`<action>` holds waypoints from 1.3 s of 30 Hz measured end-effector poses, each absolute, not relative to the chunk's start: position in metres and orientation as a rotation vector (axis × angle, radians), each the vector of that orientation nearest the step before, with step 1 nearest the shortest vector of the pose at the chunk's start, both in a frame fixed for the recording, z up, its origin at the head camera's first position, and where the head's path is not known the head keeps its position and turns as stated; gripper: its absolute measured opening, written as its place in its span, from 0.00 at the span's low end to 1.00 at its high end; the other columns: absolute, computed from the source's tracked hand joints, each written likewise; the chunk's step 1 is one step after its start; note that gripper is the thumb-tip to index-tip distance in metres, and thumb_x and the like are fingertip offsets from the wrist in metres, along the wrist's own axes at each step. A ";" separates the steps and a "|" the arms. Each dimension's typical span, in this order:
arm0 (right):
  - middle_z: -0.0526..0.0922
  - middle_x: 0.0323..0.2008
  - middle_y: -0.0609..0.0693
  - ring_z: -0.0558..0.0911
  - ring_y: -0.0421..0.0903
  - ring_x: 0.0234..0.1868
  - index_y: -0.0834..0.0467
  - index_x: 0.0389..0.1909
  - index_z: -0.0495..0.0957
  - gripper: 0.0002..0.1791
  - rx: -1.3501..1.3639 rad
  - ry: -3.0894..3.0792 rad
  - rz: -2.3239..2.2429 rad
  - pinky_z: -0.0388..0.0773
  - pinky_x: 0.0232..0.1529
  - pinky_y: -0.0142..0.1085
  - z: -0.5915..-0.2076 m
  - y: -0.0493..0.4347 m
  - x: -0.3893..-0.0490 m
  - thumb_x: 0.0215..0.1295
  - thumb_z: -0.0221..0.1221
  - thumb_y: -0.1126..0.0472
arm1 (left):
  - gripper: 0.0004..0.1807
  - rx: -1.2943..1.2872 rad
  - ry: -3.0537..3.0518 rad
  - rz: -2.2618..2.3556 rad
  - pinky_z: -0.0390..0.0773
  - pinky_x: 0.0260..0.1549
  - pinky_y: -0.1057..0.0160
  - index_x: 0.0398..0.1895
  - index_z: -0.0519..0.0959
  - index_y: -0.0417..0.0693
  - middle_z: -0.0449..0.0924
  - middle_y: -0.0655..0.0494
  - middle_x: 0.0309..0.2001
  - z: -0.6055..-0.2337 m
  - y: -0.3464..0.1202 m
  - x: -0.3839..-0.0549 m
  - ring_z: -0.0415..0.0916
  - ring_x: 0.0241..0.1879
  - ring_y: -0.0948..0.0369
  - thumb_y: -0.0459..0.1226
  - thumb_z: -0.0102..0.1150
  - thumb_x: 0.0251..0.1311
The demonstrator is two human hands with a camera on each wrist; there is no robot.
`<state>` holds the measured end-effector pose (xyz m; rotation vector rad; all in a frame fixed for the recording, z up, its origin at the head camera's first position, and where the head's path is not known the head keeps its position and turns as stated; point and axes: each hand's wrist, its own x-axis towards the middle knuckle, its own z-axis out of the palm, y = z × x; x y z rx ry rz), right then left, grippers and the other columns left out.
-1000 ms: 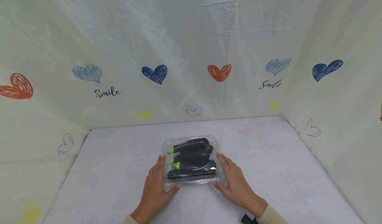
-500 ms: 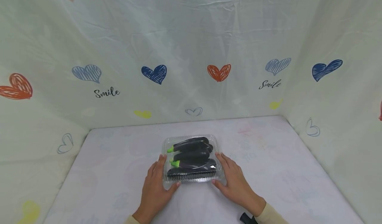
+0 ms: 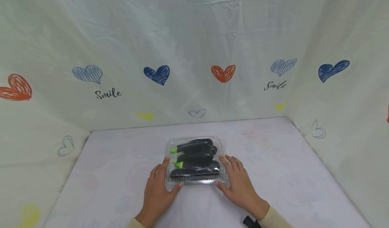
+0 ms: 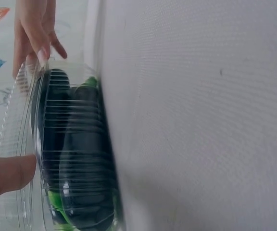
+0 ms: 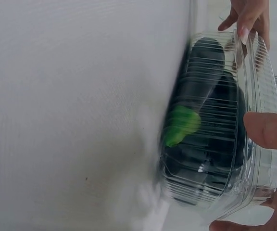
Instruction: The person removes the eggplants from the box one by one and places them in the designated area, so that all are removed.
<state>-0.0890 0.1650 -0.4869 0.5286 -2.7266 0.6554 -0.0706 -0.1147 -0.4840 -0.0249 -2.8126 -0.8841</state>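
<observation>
I've got both hands clamped on the box [image 3: 176, 141], one per side. Left hand [image 3: 158, 189]: thumb spread wide of the index, index tip on the box's left edge, thumb at the near edge, so the near-left corner sits between them. Right hand [image 3: 240, 184] mirrors it at the near-right corner. On the wrist views I see the left thumb [image 4: 16, 174] and right thumb [image 5: 266, 130] each against the clear rim; I can't tell how hard either one presses.

Box is clear ribbed plastic, mid-table between the palms. It looks set on the table [image 3: 273, 170]; can't tell if the base is fully down. Inside: several dark eggplants [image 3: 196, 155] lying side by side, green stems mostly toward my left.

Further out: beige sleeves [image 3: 275, 218], and a black piece [image 3: 250, 222] by the right wrist, partly out of frame. Table is pale with faint prints. Behind it I have a white curtain [image 3: 188, 46] with blue, red and yellow hearts and "Smile" lettering.
</observation>
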 end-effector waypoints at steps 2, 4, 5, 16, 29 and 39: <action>0.70 0.70 0.64 0.69 0.66 0.68 0.58 0.77 0.68 0.48 0.534 -2.707 0.646 0.78 0.57 0.65 -0.488 0.165 -0.089 0.55 0.76 0.52 | 0.56 -0.038 -2.799 -0.878 0.78 0.57 0.32 0.81 0.62 0.45 0.75 0.36 0.66 -0.485 -0.114 -0.071 0.72 0.67 0.38 0.45 0.83 0.49; 0.70 0.70 0.64 0.70 0.66 0.68 0.58 0.76 0.69 0.48 0.551 -2.684 0.646 0.79 0.58 0.64 -0.488 0.165 -0.090 0.54 0.77 0.53 | 0.56 -0.043 -2.788 -0.880 0.79 0.57 0.33 0.80 0.62 0.45 0.75 0.37 0.66 -0.485 -0.114 -0.071 0.72 0.66 0.39 0.45 0.83 0.50; 0.70 0.70 0.63 0.71 0.66 0.68 0.59 0.75 0.69 0.47 0.560 -2.676 0.651 0.79 0.59 0.64 -0.488 0.165 -0.091 0.54 0.77 0.53 | 0.56 -0.044 -2.784 -0.884 0.79 0.57 0.34 0.80 0.62 0.45 0.75 0.38 0.66 -0.486 -0.113 -0.072 0.72 0.65 0.40 0.44 0.83 0.50; 0.74 0.72 0.62 0.70 0.67 0.73 0.59 0.74 0.71 0.43 0.570 -2.701 0.744 0.69 0.67 0.69 -0.488 0.165 -0.093 0.57 0.75 0.57 | 0.53 -0.039 -2.737 -0.925 0.79 0.55 0.35 0.80 0.63 0.42 0.76 0.37 0.65 -0.491 -0.110 -0.074 0.74 0.62 0.40 0.40 0.82 0.51; 0.77 0.69 0.63 0.69 0.67 0.74 0.60 0.73 0.72 0.41 0.605 -2.687 0.663 0.68 0.66 0.74 -0.488 0.168 -0.096 0.58 0.76 0.58 | 0.52 -0.018 -2.745 -0.921 0.79 0.55 0.35 0.80 0.64 0.43 0.77 0.39 0.64 -0.488 -0.109 -0.073 0.74 0.61 0.41 0.38 0.81 0.52; 0.77 0.69 0.63 0.69 0.66 0.74 0.60 0.73 0.72 0.41 0.602 -2.703 0.674 0.68 0.68 0.71 -0.489 0.169 -0.097 0.60 0.76 0.56 | 0.48 -0.020 -2.729 -0.939 0.81 0.52 0.37 0.80 0.65 0.43 0.79 0.39 0.61 -0.489 -0.108 -0.073 0.75 0.59 0.42 0.37 0.79 0.55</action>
